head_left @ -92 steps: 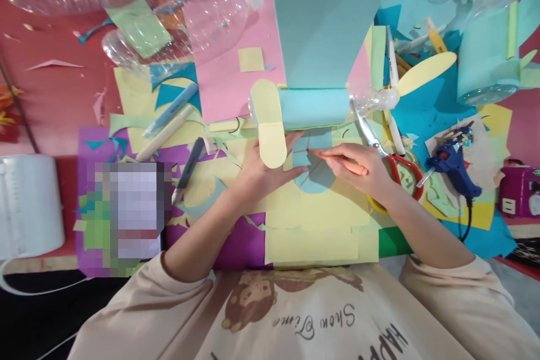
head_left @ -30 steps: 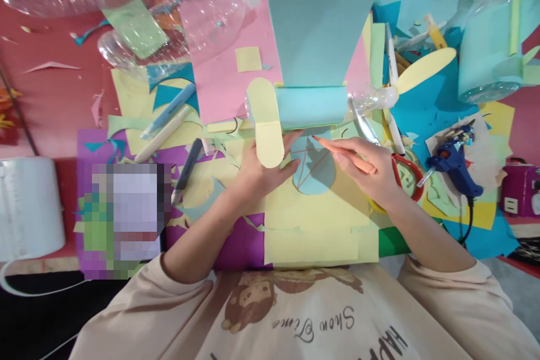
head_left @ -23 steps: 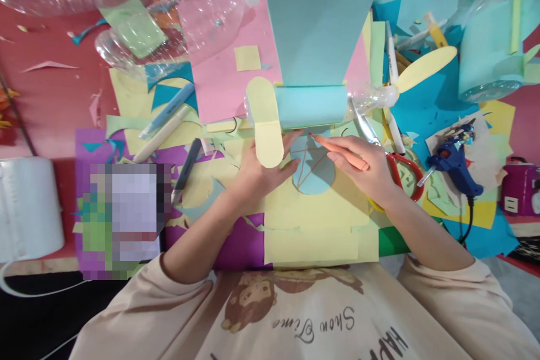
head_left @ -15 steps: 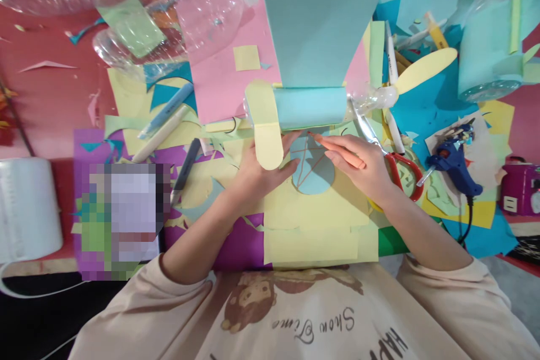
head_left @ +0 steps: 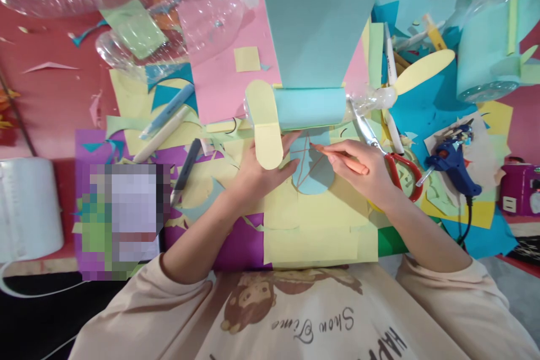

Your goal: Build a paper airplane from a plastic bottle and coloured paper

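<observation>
A blue paper disc (head_left: 312, 171) with orange star lines lies on yellow paper (head_left: 320, 219) in front of me. My left hand (head_left: 257, 174) rests flat with fingers spread, pressing the disc's left edge. Gripped in my right hand (head_left: 367, 171) is an orange marker (head_left: 340, 158), its tip touching the upper part of the disc. Just beyond the hands lies a bottle wrapped in blue paper (head_left: 310, 107) with a yellow paper wing (head_left: 265, 124) and a yellow propeller blade (head_left: 422, 70).
Red-handled scissors (head_left: 390, 152) lie right of my right hand; a blue glue gun (head_left: 453, 163) sits further right. Markers (head_left: 166, 121) and clear plastic bottles (head_left: 185, 22) are at the left rear. A large blue sheet (head_left: 320, 17) stands behind. A white roll (head_left: 27, 205) is far left.
More orange lines have appeared on the blue disc, forming a star. The marker tip has shifted slightly down from the disc's top edge. My left hand has stayed put.
</observation>
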`<state>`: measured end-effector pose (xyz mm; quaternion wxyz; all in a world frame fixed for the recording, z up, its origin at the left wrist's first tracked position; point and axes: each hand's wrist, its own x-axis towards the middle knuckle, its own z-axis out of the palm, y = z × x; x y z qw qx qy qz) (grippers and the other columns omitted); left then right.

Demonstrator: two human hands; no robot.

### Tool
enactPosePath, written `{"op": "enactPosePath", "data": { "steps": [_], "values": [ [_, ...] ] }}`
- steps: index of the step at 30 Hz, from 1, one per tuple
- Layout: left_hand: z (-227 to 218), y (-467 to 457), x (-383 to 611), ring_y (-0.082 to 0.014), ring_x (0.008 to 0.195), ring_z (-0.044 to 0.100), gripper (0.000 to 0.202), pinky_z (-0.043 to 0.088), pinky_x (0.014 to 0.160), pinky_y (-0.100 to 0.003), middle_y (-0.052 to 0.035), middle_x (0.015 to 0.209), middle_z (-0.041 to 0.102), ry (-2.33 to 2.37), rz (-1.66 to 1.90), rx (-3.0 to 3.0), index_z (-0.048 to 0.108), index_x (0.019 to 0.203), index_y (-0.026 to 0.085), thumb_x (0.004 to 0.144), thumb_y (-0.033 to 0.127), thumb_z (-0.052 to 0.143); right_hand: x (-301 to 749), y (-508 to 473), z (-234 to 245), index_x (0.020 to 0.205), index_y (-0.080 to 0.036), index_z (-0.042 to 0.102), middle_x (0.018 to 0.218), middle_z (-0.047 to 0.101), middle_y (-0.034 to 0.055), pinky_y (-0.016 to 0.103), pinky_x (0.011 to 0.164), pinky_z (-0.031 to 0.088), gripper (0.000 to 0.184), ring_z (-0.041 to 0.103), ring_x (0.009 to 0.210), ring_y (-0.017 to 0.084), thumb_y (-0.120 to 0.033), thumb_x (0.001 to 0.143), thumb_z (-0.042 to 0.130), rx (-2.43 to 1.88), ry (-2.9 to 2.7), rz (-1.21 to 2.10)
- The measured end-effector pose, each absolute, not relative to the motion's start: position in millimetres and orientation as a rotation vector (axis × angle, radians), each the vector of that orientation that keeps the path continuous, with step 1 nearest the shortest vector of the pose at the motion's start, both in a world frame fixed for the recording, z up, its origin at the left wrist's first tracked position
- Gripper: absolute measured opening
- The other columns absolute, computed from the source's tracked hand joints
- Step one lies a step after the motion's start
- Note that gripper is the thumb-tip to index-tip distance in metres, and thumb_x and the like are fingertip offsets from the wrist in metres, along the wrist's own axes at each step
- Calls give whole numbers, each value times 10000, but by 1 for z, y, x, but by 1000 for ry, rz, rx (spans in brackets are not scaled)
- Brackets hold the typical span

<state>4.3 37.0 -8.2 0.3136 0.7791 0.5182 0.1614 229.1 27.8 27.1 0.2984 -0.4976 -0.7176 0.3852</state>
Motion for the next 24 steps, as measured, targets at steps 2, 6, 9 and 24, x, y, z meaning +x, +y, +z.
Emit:
{"op": "enactPosePath", "data": {
  "steps": [2, 6, 9, 24],
  "values": [
    [-9, 37, 4, -139, 686, 484, 494, 437, 744, -280, 2, 769, 542, 1359, 437, 2068, 519, 1348, 184, 871, 314, 520, 229, 27, 28, 912, -200, 675, 883, 748, 40, 287, 682, 533, 126, 680, 768, 152, -242, 903, 557, -1326, -1894, 1049],
    [-8, 37, 4, -133, 671, 463, 490, 433, 737, -275, 6, 763, 525, 1349, 439, 2090, 511, 1351, 178, 878, 309, 509, 229, 25, 28, 842, -202, 649, 751, 710, 14, 263, 606, 503, 105, 619, 639, 125, -211, 886, 554, -1295, -1908, 1021],
    [-7, 36, 4, -130, 668, 455, 486, 431, 735, -269, 9, 757, 518, 1355, 439, 2081, 511, 1347, 192, 876, 312, 515, 230, 26, 28, 790, -207, 618, 690, 670, -1, 255, 584, 479, 115, 582, 599, 115, -202, 880, 547, -1274, -1929, 995],
    [-8, 36, 3, -111, 643, 402, 514, 404, 702, -243, 26, 753, 490, 1353, 431, 2104, 481, 1384, 200, 880, 294, 519, 232, 26, 37, 596, -199, 481, 496, 458, -51, 234, 487, 341, 216, 439, 475, 88, -160, 808, 494, -1312, -1926, 1049]
  ]
}}
